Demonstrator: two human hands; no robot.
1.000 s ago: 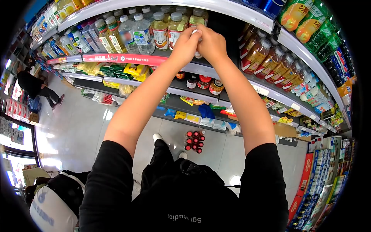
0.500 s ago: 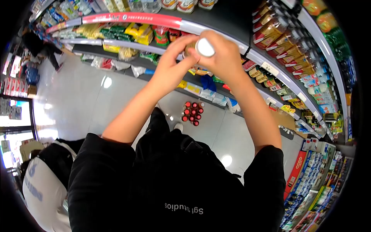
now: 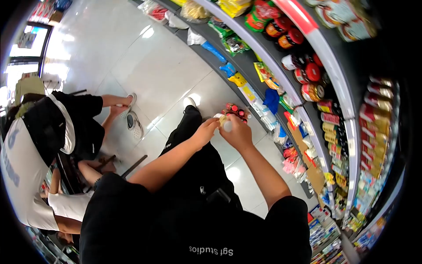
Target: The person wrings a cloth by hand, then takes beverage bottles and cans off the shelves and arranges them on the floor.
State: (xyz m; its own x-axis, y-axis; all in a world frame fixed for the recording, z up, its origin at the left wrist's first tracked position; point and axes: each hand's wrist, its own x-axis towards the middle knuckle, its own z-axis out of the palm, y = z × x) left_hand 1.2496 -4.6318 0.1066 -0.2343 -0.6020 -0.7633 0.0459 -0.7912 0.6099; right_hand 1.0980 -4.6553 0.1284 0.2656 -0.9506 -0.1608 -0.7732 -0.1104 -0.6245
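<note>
In front of my legs, both hands hold a small container with a white round lid (image 3: 227,127) and a yellowish body; its label is hidden. My right hand (image 3: 239,133) wraps around its right side, with the fingers curled. The fingers of my left hand (image 3: 205,133) are pinched against its left side. Just beyond my hands, a cluster of bottles with red caps (image 3: 234,108) stands on the floor, partly covered by my right hand.
Shelves of jars (image 3: 310,72) and packets curve along the right. A brown cardboard piece (image 3: 313,174) leans at the lower shelf. On the left are a person in a white shirt (image 3: 22,163) and a second person in white (image 3: 72,204). My shoe (image 3: 189,102) is on the tiled floor (image 3: 171,57).
My hands have come down from in front of the shelf to before my legs, still holding the container. The view has turned, putting the shelves to the right and the people nearer.
</note>
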